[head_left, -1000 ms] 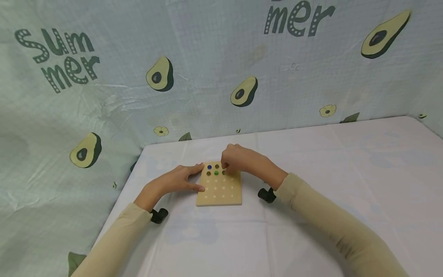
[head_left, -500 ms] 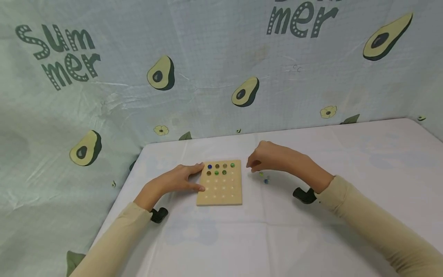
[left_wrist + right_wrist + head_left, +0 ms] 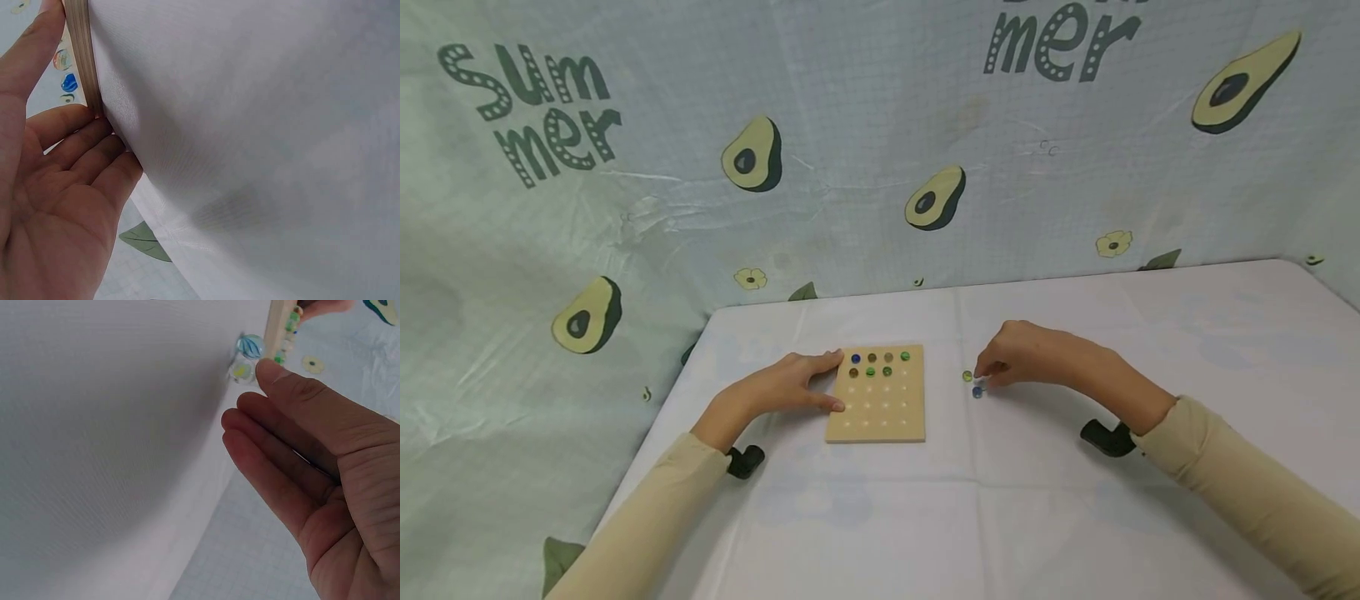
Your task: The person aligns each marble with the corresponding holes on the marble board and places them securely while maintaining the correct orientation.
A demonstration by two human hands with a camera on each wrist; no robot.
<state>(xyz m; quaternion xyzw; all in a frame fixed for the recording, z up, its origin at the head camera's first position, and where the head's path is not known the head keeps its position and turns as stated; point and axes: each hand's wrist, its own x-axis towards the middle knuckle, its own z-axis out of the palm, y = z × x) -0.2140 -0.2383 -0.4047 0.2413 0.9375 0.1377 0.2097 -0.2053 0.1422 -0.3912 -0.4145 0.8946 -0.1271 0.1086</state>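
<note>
A pale wooden board (image 3: 876,416) with rows of shallow hollows lies on the table. Several glass marbles, including a blue marble (image 3: 855,358) and a green marble (image 3: 905,356), sit in its two back rows. My left hand (image 3: 782,387) touches the board's left edge, with thumb and fingers spread apart. Right of the board, a yellow-green marble (image 3: 967,376) and a blue-swirled marble (image 3: 250,345) lie loose on the cloth. My right hand (image 3: 1030,354) is beside them, thumb and fingertips apart in the right wrist view. Its fingertips partly cover that spot in the head view.
A white cloth (image 3: 880,517) covers the table. Behind it hangs a pale curtain (image 3: 842,108) printed with avocados and lettering. Dark wrist cameras, one by the left wrist (image 3: 746,462) and one by the right (image 3: 1107,438), stick out near the tabletop.
My right hand has moved from over the board rightward to the loose marbles, leaving a green marble visible in the back right hollow. My left hand stays on the board's edge.
</note>
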